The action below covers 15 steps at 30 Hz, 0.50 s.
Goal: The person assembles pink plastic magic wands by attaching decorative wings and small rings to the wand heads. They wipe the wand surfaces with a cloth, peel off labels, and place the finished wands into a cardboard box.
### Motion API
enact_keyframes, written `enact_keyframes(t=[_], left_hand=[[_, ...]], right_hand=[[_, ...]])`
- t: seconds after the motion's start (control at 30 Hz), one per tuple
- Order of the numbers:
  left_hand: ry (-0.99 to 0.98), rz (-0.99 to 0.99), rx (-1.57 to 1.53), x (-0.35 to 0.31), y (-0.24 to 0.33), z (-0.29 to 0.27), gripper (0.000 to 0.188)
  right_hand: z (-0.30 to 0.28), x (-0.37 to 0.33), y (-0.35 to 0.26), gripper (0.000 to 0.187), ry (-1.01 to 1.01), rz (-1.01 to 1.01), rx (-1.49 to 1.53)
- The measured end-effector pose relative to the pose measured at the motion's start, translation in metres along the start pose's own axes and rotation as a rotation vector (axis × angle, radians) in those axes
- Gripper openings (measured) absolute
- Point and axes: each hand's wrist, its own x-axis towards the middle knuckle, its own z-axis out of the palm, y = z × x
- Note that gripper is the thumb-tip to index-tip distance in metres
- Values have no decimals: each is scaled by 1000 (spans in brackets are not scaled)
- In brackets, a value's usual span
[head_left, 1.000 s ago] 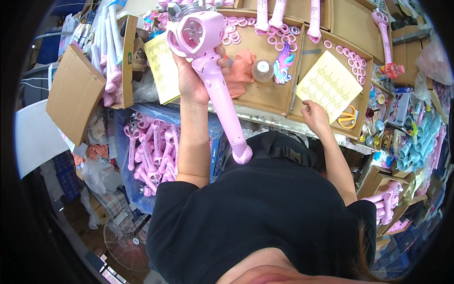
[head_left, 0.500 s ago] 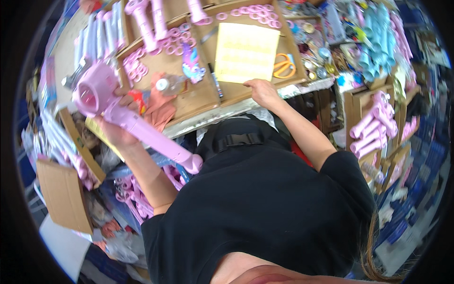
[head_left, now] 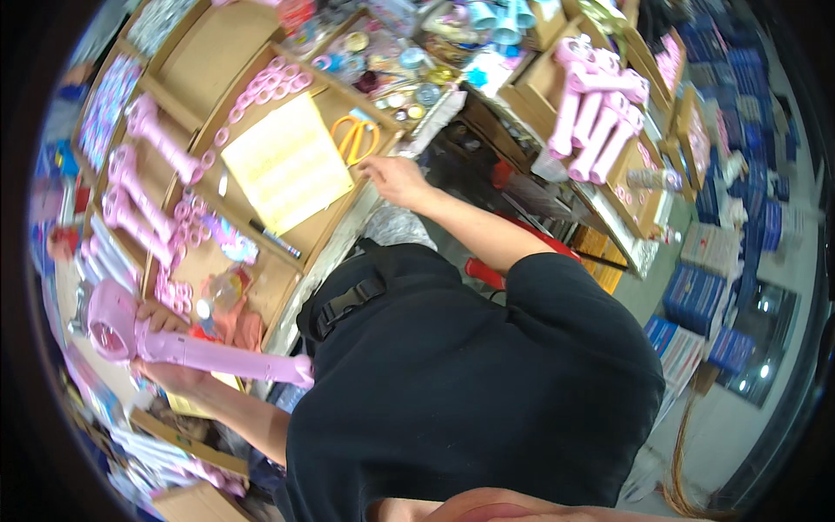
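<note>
A pink plastic wand-shaped toy part (head_left: 226, 357), with a round hollow head and a long handle, lies tilted in my left hand (head_left: 170, 370). The fingers wrap round its neck just below the head. My right hand (head_left: 398, 181) is over the near edge of a cardboard tray (head_left: 326, 230), its fingers loosely bent and nothing visible in them. Its fingertips are beside orange-handled scissors (head_left: 355, 139) and a corner of a yellow sticker sheet (head_left: 287, 165). A dark pen (head_left: 275, 238) lies in the tray near the sheet.
Pink rings (head_left: 265, 91) and several pink handles (head_left: 139, 196) lie in the trays at the left. A clear bottle (head_left: 222, 291) stands by an orange cloth (head_left: 243, 331). More pink parts (head_left: 600, 109) fill a box at the right. Blue stacked packages (head_left: 696, 296) are beyond.
My view has turned to the right, bringing in more of the right-hand side. My right hand has shifted from the sheet's near edge toward the scissors. The left hand still grips the pink part.
</note>
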Motion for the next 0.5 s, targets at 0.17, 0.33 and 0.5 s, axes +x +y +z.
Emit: enact_keyframes(t=[0.17,0.33,0.5], left_hand=[[-89,-135,302,30,-14,17,65],[-136,-126,333,53,-29,26,60],[-123,-178,343,67,-34,27,64]], right_hand=[[-26,-14,7,17,60,72,-58],[-93,-8,31,18,586,75,-271],[-240,10,101,63,1317,386,-196]])
